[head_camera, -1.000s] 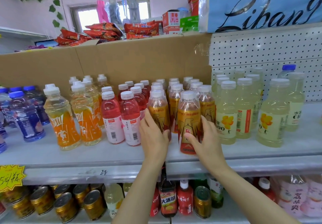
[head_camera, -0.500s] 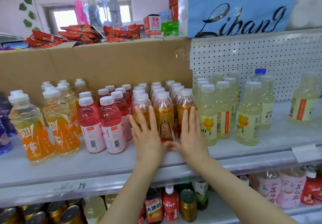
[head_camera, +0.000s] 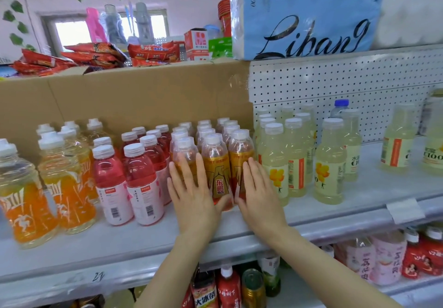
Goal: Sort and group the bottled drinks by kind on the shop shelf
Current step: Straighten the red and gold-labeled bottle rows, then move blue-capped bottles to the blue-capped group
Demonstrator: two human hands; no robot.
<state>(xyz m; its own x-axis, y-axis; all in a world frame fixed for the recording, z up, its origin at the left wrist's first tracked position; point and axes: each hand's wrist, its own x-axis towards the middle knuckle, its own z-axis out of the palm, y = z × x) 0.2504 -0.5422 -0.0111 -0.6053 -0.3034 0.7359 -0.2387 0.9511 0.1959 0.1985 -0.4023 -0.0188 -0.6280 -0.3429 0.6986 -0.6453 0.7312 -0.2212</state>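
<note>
While both hands lie flat with straight fingers, the left hand [head_camera: 194,197] and right hand [head_camera: 257,195] press the front amber bottles [head_camera: 217,171] of golden drink at shelf [head_camera: 335,214] centre. Red bottles [head_camera: 141,183] stand at nine o'clock, pale yellow bottles [head_camera: 275,166] at three, orange bottles [head_camera: 64,187] farther left.

Two bare forearms and hands [head_camera: 196,202], without sleeves, rings, watch or gloves.
</note>
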